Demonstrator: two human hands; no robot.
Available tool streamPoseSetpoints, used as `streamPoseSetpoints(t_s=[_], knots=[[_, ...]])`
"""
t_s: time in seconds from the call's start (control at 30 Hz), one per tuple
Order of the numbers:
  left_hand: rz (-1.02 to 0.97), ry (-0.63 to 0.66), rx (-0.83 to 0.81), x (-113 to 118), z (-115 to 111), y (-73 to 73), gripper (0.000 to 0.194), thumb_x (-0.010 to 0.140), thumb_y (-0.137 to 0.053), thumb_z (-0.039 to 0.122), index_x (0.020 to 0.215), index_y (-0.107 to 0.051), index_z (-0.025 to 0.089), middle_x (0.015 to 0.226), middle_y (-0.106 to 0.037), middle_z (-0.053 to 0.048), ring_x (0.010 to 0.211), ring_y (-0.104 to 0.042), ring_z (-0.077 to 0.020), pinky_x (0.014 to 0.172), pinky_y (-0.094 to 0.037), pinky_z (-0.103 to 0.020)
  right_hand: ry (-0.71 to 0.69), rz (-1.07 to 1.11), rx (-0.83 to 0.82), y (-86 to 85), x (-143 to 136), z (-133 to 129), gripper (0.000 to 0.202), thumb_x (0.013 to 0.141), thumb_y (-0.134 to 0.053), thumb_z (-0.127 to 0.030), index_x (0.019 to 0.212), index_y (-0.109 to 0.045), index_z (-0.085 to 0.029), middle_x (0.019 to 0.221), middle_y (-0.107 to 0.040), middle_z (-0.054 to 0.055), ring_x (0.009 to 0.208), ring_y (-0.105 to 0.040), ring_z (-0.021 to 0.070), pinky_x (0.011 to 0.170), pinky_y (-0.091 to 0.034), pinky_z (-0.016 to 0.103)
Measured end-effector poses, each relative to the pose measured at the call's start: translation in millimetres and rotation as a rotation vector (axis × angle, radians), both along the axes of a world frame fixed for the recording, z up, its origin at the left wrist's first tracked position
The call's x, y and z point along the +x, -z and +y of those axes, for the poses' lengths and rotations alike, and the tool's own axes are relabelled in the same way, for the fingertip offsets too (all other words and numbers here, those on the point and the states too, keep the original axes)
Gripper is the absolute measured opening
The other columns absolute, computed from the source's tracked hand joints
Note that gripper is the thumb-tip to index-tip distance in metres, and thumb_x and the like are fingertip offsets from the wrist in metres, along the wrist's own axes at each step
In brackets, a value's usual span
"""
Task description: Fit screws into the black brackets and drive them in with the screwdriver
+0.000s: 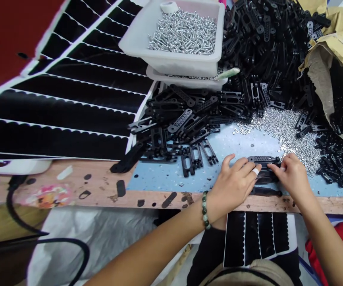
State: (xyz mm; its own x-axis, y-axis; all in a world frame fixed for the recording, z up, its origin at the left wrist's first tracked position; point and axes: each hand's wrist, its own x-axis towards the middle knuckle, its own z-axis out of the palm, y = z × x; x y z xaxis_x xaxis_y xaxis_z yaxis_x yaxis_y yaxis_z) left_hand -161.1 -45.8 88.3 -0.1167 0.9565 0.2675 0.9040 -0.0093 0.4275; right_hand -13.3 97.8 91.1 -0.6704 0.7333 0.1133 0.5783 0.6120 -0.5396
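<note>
Several black plastic pieces lie side by side near the table's front edge, between my two hands. My left hand, with a white band on one finger, rests its fingers on the left ends of these pieces. At their right ends is my right hand, its thumb and forefinger pressed together at a black piece. Just behind the hands lies a spread of small silver screws and nuts. To the left, loose black slotted parts lie on the blue mat.
A white tub of silver pins stands at the back on another tray. A large heap of black parts fills the back right beside a torn brown bag. Black strip sheets cover the left. Small black parts lie right.
</note>
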Motion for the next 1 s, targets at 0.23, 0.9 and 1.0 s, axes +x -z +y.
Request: streamPoseSetpoints(t_s=[0.23,0.9,1.0], knots=[[-0.168,0.020,0.003,-5,4,-10.6,0.030,0.093,-0.041,0.021,0.109,-0.066,0.019,0.123,-0.059,-0.010,0.111,-0.048,-0.0279,0.098,-0.031,-0.051,-0.272,0.237,-0.214,-23.7,-7,-15,0.025,0.084,-0.061,-0.035,0.105,-0.053,-0.024,0.095,-0.059,0.005,0.077,-0.058,0.0172,0.071,-0.050,0.034],[-0.088,-0.075,0.003,-11,-9,-0.5,0.030,0.094,-0.045,0.028,0.118,-0.060,0.020,0.124,-0.064,-0.004,0.115,-0.053,-0.0264,0.105,-0.016,-0.052,-0.015,0.224,-0.416,10.1,-33,2,0.020,0.081,-0.060,-0.039,0.079,-0.067,-0.020,0.070,-0.063,0.002,0.062,-0.058,0.0158,0.058,-0.044,0.030],[-0.078,-0.073,0.001,-10,-8,-1.0,0.030,0.094,-0.046,0.029,0.119,-0.060,0.020,0.125,-0.063,-0.005,0.114,-0.053,-0.0256,0.106,-0.016,-0.052,0.002,0.209,-0.415,8.5,-35,0,0.020,0.081,-0.060,-0.039,0.078,-0.067,-0.020,0.068,-0.063,0.002,0.061,-0.058,0.0161,0.058,-0.044,0.030]])
